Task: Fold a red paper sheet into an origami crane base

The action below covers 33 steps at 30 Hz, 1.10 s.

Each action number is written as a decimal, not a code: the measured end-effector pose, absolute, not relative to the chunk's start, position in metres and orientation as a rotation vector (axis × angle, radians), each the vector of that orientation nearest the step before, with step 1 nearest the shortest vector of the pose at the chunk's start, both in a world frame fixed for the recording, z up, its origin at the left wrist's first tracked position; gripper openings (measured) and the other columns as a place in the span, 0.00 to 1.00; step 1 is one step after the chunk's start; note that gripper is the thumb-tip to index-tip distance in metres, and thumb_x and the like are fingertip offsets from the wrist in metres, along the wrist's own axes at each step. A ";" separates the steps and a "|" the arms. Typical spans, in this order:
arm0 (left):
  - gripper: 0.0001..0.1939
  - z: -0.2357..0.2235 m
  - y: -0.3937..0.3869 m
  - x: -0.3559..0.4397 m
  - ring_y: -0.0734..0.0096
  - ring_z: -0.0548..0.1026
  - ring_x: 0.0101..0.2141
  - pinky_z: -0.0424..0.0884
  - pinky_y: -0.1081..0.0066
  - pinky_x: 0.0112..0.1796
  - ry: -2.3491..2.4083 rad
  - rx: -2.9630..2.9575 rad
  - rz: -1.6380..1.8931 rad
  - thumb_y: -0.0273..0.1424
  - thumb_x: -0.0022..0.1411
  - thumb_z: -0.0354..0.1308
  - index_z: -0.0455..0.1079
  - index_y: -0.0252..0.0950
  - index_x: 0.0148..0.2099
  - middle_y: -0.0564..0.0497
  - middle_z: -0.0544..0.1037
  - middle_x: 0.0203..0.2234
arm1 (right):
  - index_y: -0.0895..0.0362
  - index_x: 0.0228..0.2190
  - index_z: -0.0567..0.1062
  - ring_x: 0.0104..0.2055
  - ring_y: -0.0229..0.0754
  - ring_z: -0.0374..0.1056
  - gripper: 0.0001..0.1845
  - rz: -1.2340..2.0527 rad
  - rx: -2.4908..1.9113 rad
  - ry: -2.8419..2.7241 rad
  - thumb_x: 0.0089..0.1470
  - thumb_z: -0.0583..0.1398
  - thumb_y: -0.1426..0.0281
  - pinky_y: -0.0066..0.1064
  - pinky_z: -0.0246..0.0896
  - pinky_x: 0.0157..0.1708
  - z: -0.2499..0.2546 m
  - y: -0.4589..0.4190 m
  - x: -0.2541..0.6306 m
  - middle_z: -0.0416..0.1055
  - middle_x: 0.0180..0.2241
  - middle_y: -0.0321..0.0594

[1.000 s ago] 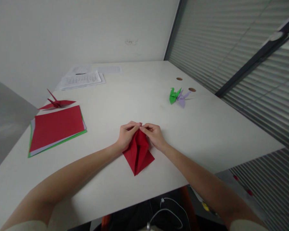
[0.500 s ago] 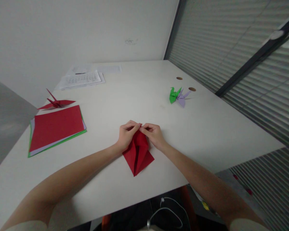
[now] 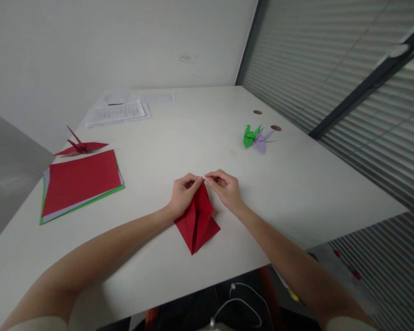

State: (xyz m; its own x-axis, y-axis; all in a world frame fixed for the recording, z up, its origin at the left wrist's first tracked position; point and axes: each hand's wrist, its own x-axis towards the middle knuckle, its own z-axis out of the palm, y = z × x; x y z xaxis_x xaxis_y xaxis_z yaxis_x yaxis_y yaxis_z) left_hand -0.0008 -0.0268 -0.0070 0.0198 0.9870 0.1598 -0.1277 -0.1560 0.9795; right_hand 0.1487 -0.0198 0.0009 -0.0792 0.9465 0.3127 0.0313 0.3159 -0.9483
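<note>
Two hands are at the top of the red folded paper (image 3: 202, 223), which lies on the bench (image 3: 179, 138) right in front of you. Your left hand (image 3: 184, 193) pinches it by the top point, thumb against finger. Your right hand (image 3: 227, 187) has its thumb and finger close together at that same point, but I can't tell if they grip it or only touch it.

The paper should feel very light and thin. It looks a bit stiff where the folds pile up, and soft at the loose flaps, so it could bend or rip if you pull hard. The folded edges near the point look like the best spot for your fingertips.

The bench is white, flat and looks smooth. To your left, a red paper bird (image 3: 81, 147) sits just past a stack of colored paper (image 3: 83, 181). A green bird (image 3: 249, 138) and a purple bird (image 3: 261, 144) sit together on the right. Pages with writing (image 3: 117, 111) lie far back, near the pale wall (image 3: 124, 41). Window blinds (image 3: 317, 59) run along the right side.
</note>
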 end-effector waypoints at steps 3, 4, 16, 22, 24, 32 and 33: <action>0.14 -0.005 -0.027 0.000 0.73 0.68 0.27 0.64 0.71 0.32 1.015 1.245 1.367 0.42 0.54 0.66 0.76 0.35 0.27 0.52 0.74 0.23 | 0.53 0.31 0.78 0.33 0.40 0.65 0.11 0.963 -0.969 -1.463 0.50 0.65 0.58 0.34 0.63 0.35 0.000 -0.019 0.150 0.70 0.29 0.38; 0.14 -0.004 -0.028 0.000 0.73 0.68 0.27 0.64 0.71 0.32 1.023 1.250 1.376 0.42 0.53 0.66 0.76 0.35 0.27 0.52 0.73 0.23 | 0.53 0.31 0.78 0.33 0.41 0.65 0.12 0.961 -0.977 -1.470 0.50 0.64 0.58 0.34 0.63 0.35 -0.001 -0.019 0.150 0.70 0.29 0.38; 0.14 0.000 -0.031 0.000 0.71 0.69 0.28 0.64 0.71 0.32 0.960 1.364 1.314 0.42 0.54 0.66 0.78 0.36 0.27 0.50 0.75 0.25 | 0.54 0.24 0.77 0.31 0.40 0.64 0.12 1.009 -0.973 -1.506 0.49 0.65 0.58 0.34 0.60 0.33 0.007 -0.017 0.155 0.70 0.26 0.37; 0.17 -0.004 -0.029 0.001 0.71 0.70 0.28 0.66 0.71 0.32 0.924 1.304 1.190 0.45 0.56 0.64 0.77 0.34 0.29 0.50 0.75 0.25 | 0.55 0.24 0.76 0.31 0.40 0.64 0.13 1.017 -0.994 -1.563 0.50 0.64 0.58 0.33 0.59 0.33 0.009 -0.016 0.160 0.70 0.25 0.37; 0.19 -0.006 -0.027 0.000 0.70 0.71 0.30 0.68 0.70 0.34 0.946 1.350 1.145 0.46 0.59 0.60 0.77 0.34 0.33 0.49 0.76 0.27 | 0.55 0.25 0.75 0.31 0.39 0.64 0.13 1.019 -1.014 -1.577 0.51 0.63 0.59 0.32 0.59 0.33 0.008 -0.014 0.161 0.70 0.26 0.36; 0.28 -0.002 -0.047 -0.005 0.54 0.64 0.58 0.59 0.55 0.59 0.970 2.191 0.966 0.39 0.69 0.49 0.55 0.39 0.67 0.38 0.64 0.59 | 0.55 0.27 0.72 0.30 0.40 0.65 0.09 0.736 -1.274 -1.628 0.53 0.57 0.63 0.33 0.59 0.35 -0.019 0.014 0.184 0.70 0.27 0.37; 0.31 -0.002 -0.052 -0.004 0.52 0.61 0.60 0.58 0.53 0.60 0.941 2.297 0.897 0.41 0.68 0.51 0.52 0.40 0.69 0.38 0.60 0.62 | 0.55 0.27 0.71 0.31 0.41 0.65 0.09 0.707 -1.310 -1.641 0.53 0.57 0.63 0.34 0.59 0.35 -0.022 0.017 0.187 0.70 0.27 0.37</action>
State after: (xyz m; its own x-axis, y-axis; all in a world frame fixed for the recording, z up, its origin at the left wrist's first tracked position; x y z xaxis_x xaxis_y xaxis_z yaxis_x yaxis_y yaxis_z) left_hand -0.0038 -0.0519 -0.0023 0.5447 0.7458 0.3836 0.4187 -0.6381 0.6461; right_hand 0.1865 0.0167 -0.0223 -0.0411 0.9562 0.2897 0.4460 0.2770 -0.8511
